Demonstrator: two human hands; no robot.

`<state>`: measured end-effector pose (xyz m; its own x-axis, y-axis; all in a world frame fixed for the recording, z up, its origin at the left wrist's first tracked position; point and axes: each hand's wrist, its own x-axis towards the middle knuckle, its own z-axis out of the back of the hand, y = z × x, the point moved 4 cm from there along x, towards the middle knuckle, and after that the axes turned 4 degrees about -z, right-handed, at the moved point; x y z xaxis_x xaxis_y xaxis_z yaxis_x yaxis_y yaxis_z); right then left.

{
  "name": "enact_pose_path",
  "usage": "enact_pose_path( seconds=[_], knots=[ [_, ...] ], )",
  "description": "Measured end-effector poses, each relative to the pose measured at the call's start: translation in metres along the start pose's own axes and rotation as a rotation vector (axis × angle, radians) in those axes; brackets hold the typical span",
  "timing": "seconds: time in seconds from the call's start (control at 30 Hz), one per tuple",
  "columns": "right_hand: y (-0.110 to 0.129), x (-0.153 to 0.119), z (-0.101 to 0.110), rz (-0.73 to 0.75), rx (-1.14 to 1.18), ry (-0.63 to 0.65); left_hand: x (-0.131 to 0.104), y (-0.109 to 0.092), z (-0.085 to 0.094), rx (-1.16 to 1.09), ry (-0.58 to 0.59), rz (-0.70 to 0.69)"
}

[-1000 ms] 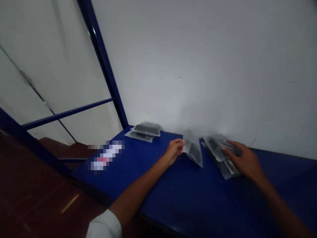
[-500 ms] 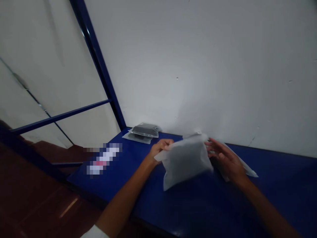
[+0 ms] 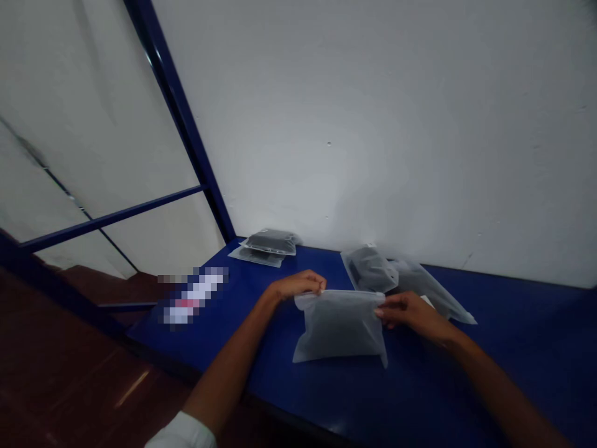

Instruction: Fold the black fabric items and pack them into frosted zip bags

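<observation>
A frosted plastic zip bag [image 3: 344, 326] with something dark inside is held over the blue table [image 3: 420, 386]. My left hand [image 3: 303, 284] pinches its top edge near the left corner. At the right side, just under the top corner, the fingers of my right hand [image 3: 405, 311] grip the bag. What the bag contains cannot be made out through the cloudy plastic. Behind it lie another frosted bag with a dark item [image 3: 370, 269] and a larger frosted bag [image 3: 426, 289], partly hidden by my right hand.
Two stacked frosted bags [image 3: 267, 242] with dark contents lie at the back left of the table. A blurred-out white and pink item [image 3: 193, 298] is near the left edge. A white wall [image 3: 373, 124] rises behind, and a blue metal frame [image 3: 186, 124] stands at the left.
My right hand, apart from the bag with fingers spread before, now grips its right side. The bag has come lower and straightened, its top edge level, uncovering the bags behind.
</observation>
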<state>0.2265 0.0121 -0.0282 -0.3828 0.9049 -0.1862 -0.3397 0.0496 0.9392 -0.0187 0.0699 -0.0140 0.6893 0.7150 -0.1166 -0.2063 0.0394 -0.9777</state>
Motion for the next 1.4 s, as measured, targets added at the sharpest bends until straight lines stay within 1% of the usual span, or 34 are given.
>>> enact_pose_path(
  seconds=[0.1,0.17,0.27,0.37,0.43,0.5,0.67,0.77,0.83,0.9,0.97,1.0,1.07,1.13,1.2,1.23,1.3,1.4],
  knots=[
    [-0.005,0.004,-0.005,0.002,0.025,-0.074,0.000,0.002,0.001,0.095,0.015,-0.003],
    [-0.005,0.007,-0.012,0.008,0.050,-0.084,0.001,-0.001,-0.004,0.133,0.027,-0.022],
    [-0.003,0.009,-0.023,0.011,0.065,-0.061,0.004,-0.008,-0.019,0.217,0.048,-0.085],
    [-0.001,0.009,-0.035,0.006,0.117,0.015,0.006,-0.014,-0.038,0.379,0.083,-0.178],
    [-0.001,0.010,-0.041,0.013,0.132,0.065,0.007,-0.013,-0.049,0.429,0.110,-0.215],
    [-0.002,0.010,-0.044,0.021,0.115,0.072,0.010,-0.010,-0.056,0.418,0.114,-0.236],
    [-0.010,0.013,-0.048,-0.009,0.075,-0.021,0.018,-0.001,-0.064,0.353,0.081,-0.275],
    [-0.013,0.015,-0.051,-0.010,0.025,-0.083,0.021,0.001,-0.066,0.372,0.104,-0.257],
    [-0.012,0.015,-0.052,0.022,-0.002,-0.103,0.022,0.000,-0.067,0.391,0.134,-0.246],
    [-0.008,0.014,-0.050,0.064,-0.020,-0.107,0.021,-0.001,-0.064,0.401,0.157,-0.245],
    [-0.002,0.013,-0.043,0.095,-0.028,-0.135,0.019,-0.002,-0.058,0.413,0.177,-0.245],
    [0.001,0.011,-0.036,0.108,-0.029,-0.165,0.017,-0.002,-0.053,0.426,0.184,-0.245],
    [0.005,0.007,-0.016,0.126,-0.024,-0.262,0.013,-0.003,-0.038,0.470,0.176,-0.244],
    [0.005,0.002,0.010,0.135,-0.005,-0.403,0.008,-0.005,-0.021,0.529,0.131,-0.253],
    [0.001,-0.002,0.036,0.136,0.004,-0.558,0.004,-0.006,-0.004,0.554,0.061,-0.259],
    [-0.002,-0.004,0.045,0.137,-0.004,-0.605,0.002,-0.007,0.002,0.549,0.029,-0.251],
    [-0.006,-0.005,0.056,0.161,-0.019,-0.668,0.000,-0.007,0.009,0.523,-0.035,-0.230],
    [-0.010,-0.003,0.054,0.187,-0.019,-0.699,-0.002,-0.006,0.010,0.413,-0.082,-0.173]
  ],
)
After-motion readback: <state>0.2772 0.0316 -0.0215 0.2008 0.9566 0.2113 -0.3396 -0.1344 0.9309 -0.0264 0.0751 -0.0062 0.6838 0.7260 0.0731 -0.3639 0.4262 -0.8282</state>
